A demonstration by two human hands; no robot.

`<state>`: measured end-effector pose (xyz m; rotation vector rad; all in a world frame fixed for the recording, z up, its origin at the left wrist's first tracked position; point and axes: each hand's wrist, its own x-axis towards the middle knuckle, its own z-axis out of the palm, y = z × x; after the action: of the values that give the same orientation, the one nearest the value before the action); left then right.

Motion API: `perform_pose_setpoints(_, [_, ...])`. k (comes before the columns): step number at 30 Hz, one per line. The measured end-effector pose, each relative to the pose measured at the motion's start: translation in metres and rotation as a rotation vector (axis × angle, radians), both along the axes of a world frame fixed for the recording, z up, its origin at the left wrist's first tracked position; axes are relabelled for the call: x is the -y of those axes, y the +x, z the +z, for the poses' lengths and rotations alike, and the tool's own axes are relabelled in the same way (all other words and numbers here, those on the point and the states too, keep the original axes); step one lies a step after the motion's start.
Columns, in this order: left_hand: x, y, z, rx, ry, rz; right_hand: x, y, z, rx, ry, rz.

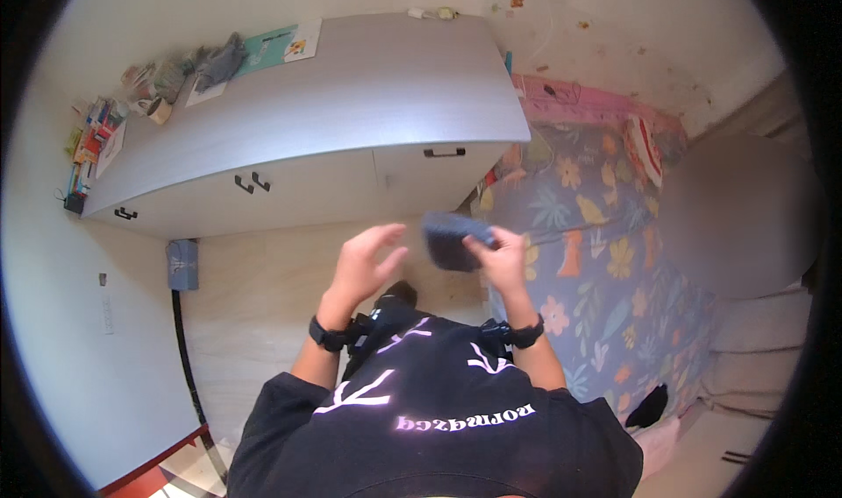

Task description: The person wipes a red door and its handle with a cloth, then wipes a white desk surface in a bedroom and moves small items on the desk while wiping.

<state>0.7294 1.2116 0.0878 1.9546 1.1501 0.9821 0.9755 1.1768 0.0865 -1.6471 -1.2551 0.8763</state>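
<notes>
A flat dark blue-grey folded cloth (447,238) is pinched at its right edge by my right hand (504,261), thumb on top. It hangs in the air in front of my body, above the floor between the cabinet and the bed, and is slightly blurred. To its left is my left hand (370,258), apart from the cloth. Its fingers are bent and spread with nothing between them. Each wrist carries a black band.
Ahead stands a long grey-topped cabinet (377,86) with black handles. A grey cloth (221,62), a mug (159,110) and books (92,138) sit on it. On the right is a bed with a floral sheet (596,261) and a black garment (649,407). A blue box (182,266) stands by the left wall.
</notes>
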Motion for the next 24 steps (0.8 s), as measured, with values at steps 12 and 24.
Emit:
perform_pose_setpoints(12, [-0.110,-0.062,0.007,0.152,-0.220,0.328,-0.242,0.002,0.018,0.512,0.493,-0.125])
perform_pose_setpoints(24, [-0.168,-0.020,-0.007,0.030,-0.279,0.480,-0.293,-0.013,-0.050,0.489,0.327,0.572])
